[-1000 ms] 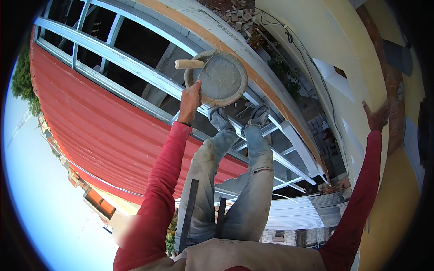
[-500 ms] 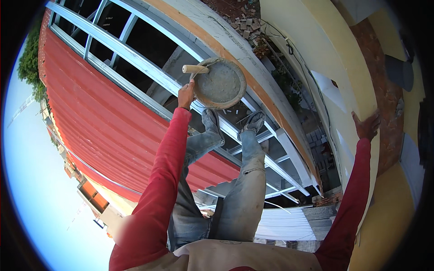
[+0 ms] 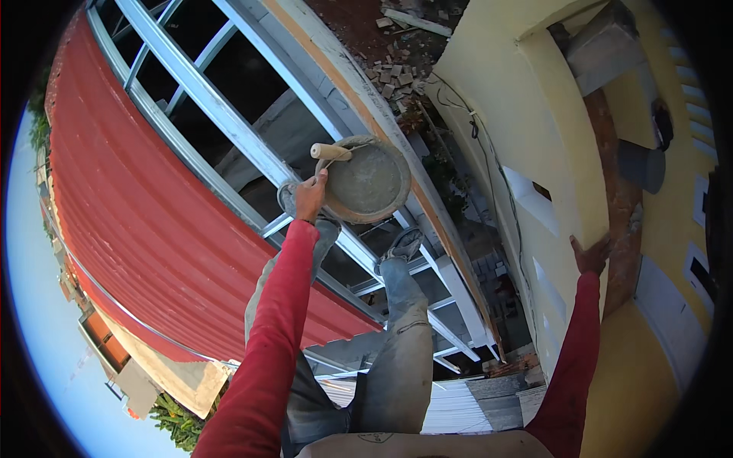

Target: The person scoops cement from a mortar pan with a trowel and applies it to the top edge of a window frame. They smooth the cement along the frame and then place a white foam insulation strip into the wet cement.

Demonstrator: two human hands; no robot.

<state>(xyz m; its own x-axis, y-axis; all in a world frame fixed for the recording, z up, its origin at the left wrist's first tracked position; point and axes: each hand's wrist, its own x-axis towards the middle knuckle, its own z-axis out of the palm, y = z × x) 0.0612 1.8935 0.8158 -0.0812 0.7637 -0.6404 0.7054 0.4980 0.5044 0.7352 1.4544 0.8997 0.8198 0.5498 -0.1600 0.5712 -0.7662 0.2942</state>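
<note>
Fingers of the left hand (image 3: 311,197) curl tight in a grip on the rim of a round grey pan (image 3: 372,179). The pan is full of wet grey mix. It hangs out in the air above the grey metal roof frame (image 3: 229,114), level and held away from the body. A paint roller (image 3: 330,151) with a pale sleeve lies across the pan's top edge, close to the fingers.

The right hand (image 3: 590,254) is spread flat and pressed on the yellow wall (image 3: 496,84). It holds nothing.

Both feet stand on the frame bars. A red ridged roof (image 3: 130,229) lies to the left, and broken bricks (image 3: 389,72) sit on the ground far below.

This looks like the carrying step: one hand bears the pan while the other steadies the body. Keeping the pan flat matters most here, so the mix stays in and the roller does not slide off. The flat hand should keep hold of the wall.
</note>
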